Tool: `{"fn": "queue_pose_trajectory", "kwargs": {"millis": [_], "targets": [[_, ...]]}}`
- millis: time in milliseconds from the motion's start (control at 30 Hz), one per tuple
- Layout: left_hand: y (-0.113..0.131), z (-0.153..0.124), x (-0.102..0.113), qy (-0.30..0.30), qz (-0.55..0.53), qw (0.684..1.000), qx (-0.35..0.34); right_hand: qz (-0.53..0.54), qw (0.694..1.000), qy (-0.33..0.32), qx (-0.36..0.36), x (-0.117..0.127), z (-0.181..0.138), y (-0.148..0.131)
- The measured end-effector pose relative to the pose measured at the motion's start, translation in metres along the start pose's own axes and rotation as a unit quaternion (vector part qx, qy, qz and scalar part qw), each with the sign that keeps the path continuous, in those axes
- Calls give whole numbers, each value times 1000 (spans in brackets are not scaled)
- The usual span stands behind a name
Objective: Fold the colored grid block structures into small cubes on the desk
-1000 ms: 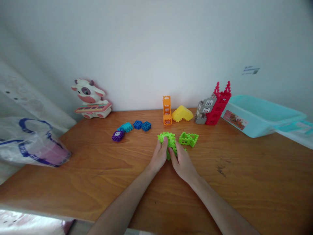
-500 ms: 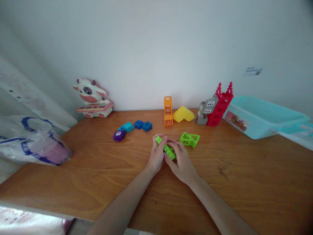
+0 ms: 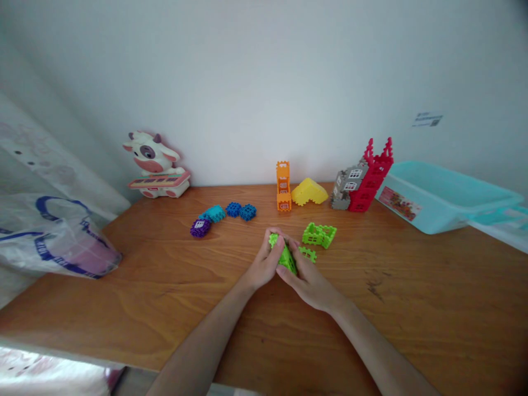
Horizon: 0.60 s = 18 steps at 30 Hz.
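Observation:
Both hands are closed around lime-green building pieces (image 3: 286, 258), held just above the wooden table. My left hand (image 3: 266, 257) grips them from the left, its thumb on top. From the right, my right hand (image 3: 304, 278) wraps round the same pieces, with its thumb at the near edge. Fingers hide part of them, so I cannot tell how many pieces there are. A flat green window piece (image 3: 308, 253) lies just beyond my right hand. Behind it stands a joined green panel structure (image 3: 319, 235).
Along the wall stand an orange tower (image 3: 283, 187), a yellow roof piece (image 3: 309, 191) and a grey-and-red castle (image 3: 363, 179). A turquoise bin (image 3: 445, 201) is at right. Blue blocks (image 3: 241, 211), a purple block (image 3: 200, 227), a cow keyboard toy (image 3: 159, 168) and a plastic bag (image 3: 78, 247) lie left.
The green pieces have turned in my hands, so a different face shows. My right hand has shifted slightly, and more of the flat green piece beside it is visible.

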<state>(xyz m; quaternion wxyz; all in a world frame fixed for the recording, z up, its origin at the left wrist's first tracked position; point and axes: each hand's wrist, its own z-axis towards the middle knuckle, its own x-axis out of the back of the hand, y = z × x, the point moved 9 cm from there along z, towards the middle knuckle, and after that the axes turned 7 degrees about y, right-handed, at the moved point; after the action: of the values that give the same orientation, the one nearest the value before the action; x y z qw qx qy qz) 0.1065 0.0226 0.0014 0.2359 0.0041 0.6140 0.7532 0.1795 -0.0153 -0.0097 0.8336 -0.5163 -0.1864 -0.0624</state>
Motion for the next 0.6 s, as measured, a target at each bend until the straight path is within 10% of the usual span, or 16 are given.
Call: {"fn": "queue_pose_trajectory", "kwargs": {"millis": [300, 600], "targets": [[-11, 5, 16, 79, -64, 993, 56, -52, 999, 6, -10, -7, 3, -7], [6, 32, 126, 282, -231, 931, -20, -113, 992, 17, -55, -5, -12, 4]]}}
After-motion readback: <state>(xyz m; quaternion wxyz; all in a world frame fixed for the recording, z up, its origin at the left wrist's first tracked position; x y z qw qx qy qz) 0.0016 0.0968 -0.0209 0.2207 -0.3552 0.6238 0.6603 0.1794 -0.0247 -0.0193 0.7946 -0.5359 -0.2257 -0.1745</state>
